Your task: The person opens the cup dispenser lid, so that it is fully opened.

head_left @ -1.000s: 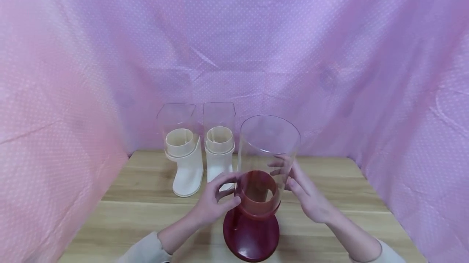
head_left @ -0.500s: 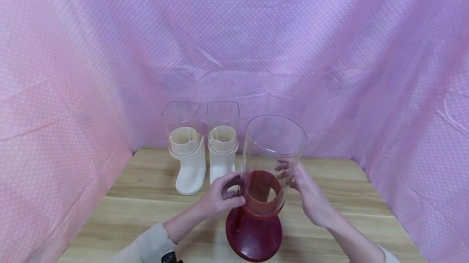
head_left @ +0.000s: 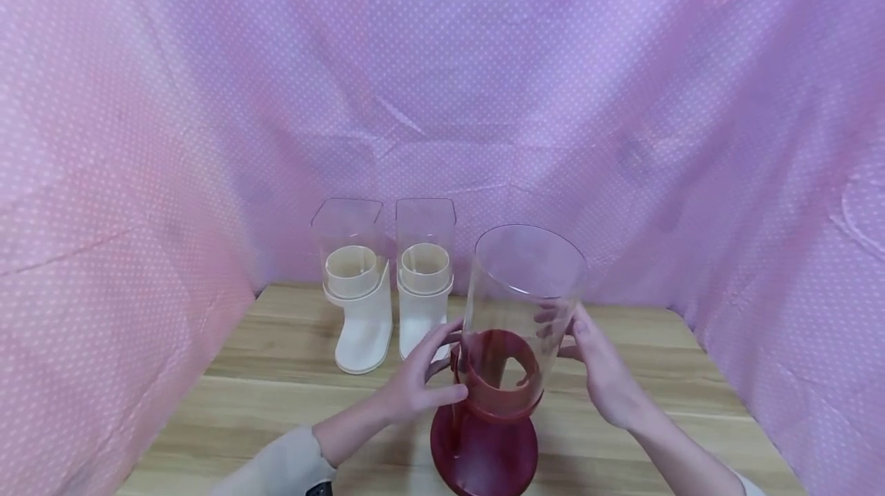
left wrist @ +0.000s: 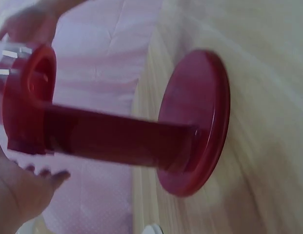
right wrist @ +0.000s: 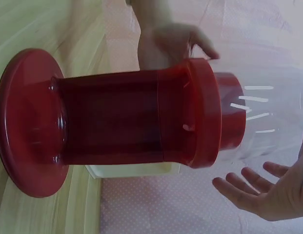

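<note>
Left hand (head_left: 413, 382): released, fingers spread beside the red stand (head_left: 487, 459); contact cannot be told. Right hand (head_left: 611, 377): released, fingers relaxed beside the clear cylinder (head_left: 528, 269). Red stand upright, toward tabletop's (head_left: 276, 404) near edge; two white stands (head_left: 365, 331) toward far edge.

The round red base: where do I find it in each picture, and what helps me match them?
Head: the round red base is at the bottom edge, just right of centre.
Left wrist: the base is right of centre, appearing sideways.
Right wrist: the base is at the left edge, also sideways.
Shared landmark: the clear cylinder, at the end opposite the base.
</note>
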